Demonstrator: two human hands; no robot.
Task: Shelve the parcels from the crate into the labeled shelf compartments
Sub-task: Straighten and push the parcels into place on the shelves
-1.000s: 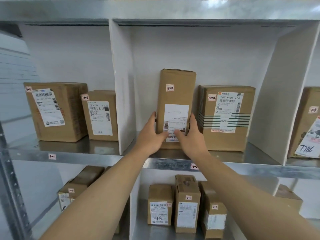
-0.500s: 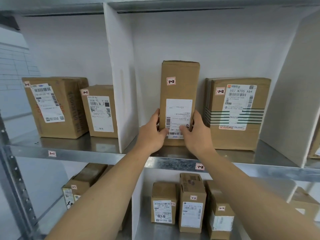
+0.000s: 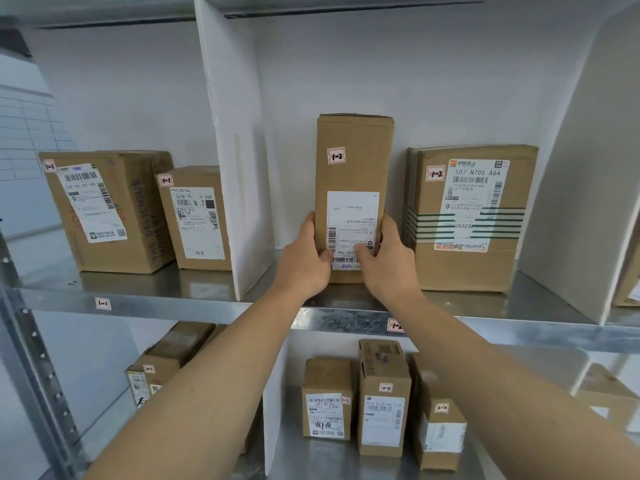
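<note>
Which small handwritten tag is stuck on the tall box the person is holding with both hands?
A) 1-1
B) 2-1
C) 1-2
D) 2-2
C: the tall box gripped by the left hand and right hand carries a small red-edged tag reading 1-2, which matches the 1-2 label on the shelf edge below it.

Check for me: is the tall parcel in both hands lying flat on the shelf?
No, the tall parcel stands upright on its short end, with the left hand and right hand gripping its lower sides.
</note>
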